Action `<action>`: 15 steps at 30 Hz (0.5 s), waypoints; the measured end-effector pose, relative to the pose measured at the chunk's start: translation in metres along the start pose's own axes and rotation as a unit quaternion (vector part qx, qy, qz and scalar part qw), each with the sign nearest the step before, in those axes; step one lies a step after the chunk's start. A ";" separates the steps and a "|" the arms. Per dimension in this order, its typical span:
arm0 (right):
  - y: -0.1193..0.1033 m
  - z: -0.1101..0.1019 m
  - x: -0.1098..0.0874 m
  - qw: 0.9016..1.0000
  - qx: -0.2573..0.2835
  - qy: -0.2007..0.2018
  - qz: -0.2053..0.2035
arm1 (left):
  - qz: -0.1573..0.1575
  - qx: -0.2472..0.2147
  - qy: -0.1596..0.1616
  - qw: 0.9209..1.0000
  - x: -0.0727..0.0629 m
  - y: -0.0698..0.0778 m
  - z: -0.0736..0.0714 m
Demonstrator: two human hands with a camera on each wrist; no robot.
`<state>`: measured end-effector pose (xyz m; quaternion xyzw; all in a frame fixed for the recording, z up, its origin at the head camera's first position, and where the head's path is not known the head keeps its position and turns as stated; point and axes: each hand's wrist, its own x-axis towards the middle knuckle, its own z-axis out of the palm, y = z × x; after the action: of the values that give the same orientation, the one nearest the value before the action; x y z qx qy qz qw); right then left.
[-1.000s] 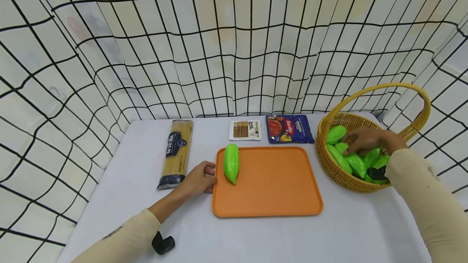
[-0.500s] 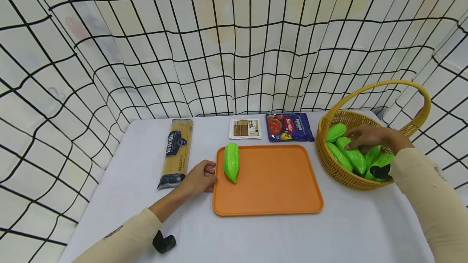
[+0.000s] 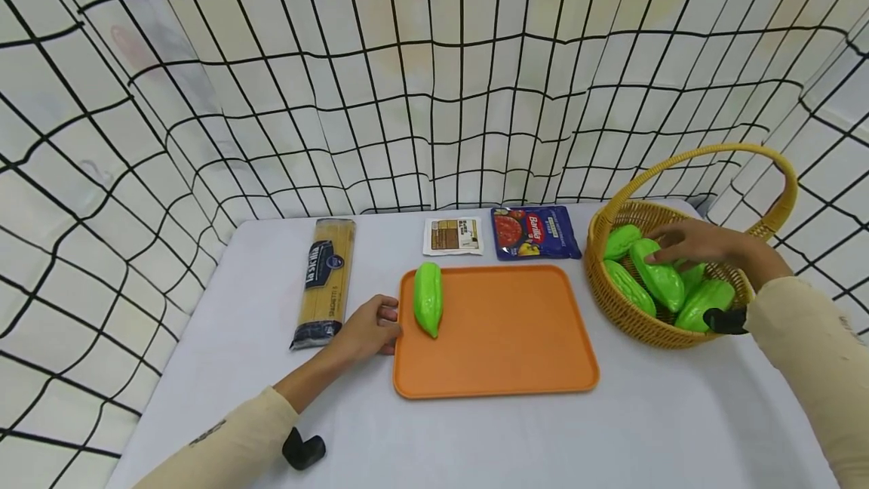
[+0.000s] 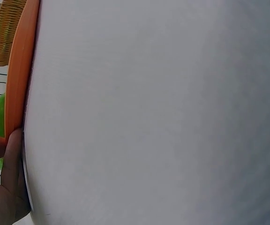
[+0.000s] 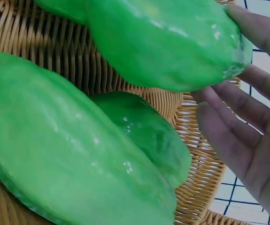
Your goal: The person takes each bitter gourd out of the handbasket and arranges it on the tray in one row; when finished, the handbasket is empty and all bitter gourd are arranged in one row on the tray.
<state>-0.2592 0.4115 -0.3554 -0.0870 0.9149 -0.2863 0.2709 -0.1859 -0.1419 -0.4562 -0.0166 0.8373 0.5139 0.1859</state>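
A green gourd [image 3: 428,308] lies at the left end of an orange tray [image 3: 502,330]. My left hand [image 3: 388,327] rests on the table against the tray's left rim [image 4: 18,84], fingers [image 4: 11,164] touching it. A wicker basket [image 3: 604,300] at the right holds several more green gourds [image 3: 627,289]. Inside it my right hand [image 3: 668,251] grips one gourd [image 3: 657,278] between thumb and fingers [image 5: 228,122]. This gourd [image 5: 168,47] is raised above the others [image 5: 74,159].
A spaghetti packet [image 3: 324,281] lies left of the tray. A small white packet [image 3: 453,236] and a blue sauce pouch [image 3: 535,232] lie behind it. Black-gridded white sheeting [image 3: 434,81] encloses the table on three sides. The basket's handle [image 3: 706,157] arches over my right hand.
My right hand has closed on one gourd in the basket and lifted it a little. The left hand stays at the tray's edge.
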 end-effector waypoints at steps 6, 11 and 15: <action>-0.005 -0.002 -0.007 0.999 -0.012 0.045 -0.008 | -0.002 0.006 0.001 1.000 0.000 0.001 0.000; -0.009 -0.003 -0.011 0.998 -0.011 0.060 -0.005 | -0.004 0.008 0.001 1.000 0.000 0.002 0.000; -0.013 -0.003 -0.015 0.998 -0.016 0.061 -0.012 | -0.006 0.008 0.001 1.000 0.000 0.002 0.001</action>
<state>-0.2479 0.4069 -0.3393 -0.0850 0.9332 -0.2795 0.2094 -0.1860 -0.1406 -0.4547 -0.0209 0.8417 0.5056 0.1882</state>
